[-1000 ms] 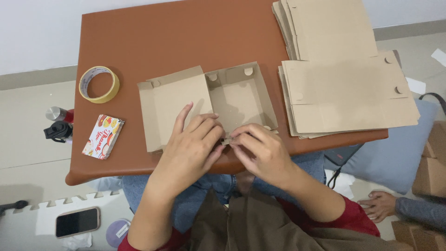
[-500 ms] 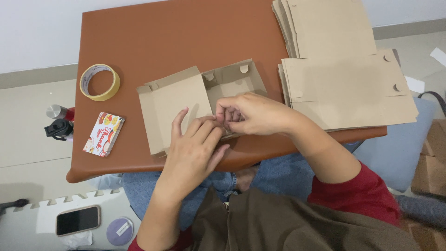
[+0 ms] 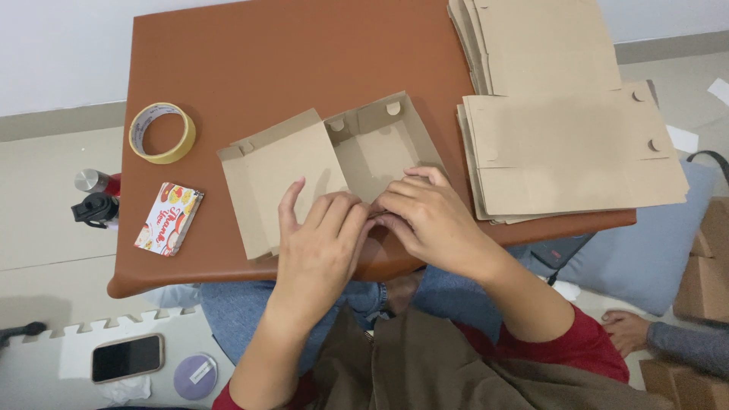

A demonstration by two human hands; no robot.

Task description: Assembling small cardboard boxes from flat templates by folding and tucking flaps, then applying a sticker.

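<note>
A partly folded brown cardboard box (image 3: 380, 144) lies on the brown table (image 3: 250, 68), its lid flap (image 3: 281, 171) spread to the left. My left hand (image 3: 319, 243) rests on the box's near edge, fingers pressing the lid flap and the front wall. My right hand (image 3: 429, 216) sits beside it, fingers curled on the box's near front wall. The two hands touch at the fingertips and hide that front wall.
Two stacks of flat cardboard blanks (image 3: 562, 144) fill the table's right side. A roll of tape (image 3: 161, 134) and a small colourful card pack (image 3: 168, 219) lie at the left. On the floor are a phone (image 3: 127, 357), a bottle (image 3: 95, 182) and another person's hand (image 3: 626, 330).
My right hand reached over the box's open tray, then drew back to the near front wall. The box shifted slightly; the left hand stayed on the flap.
</note>
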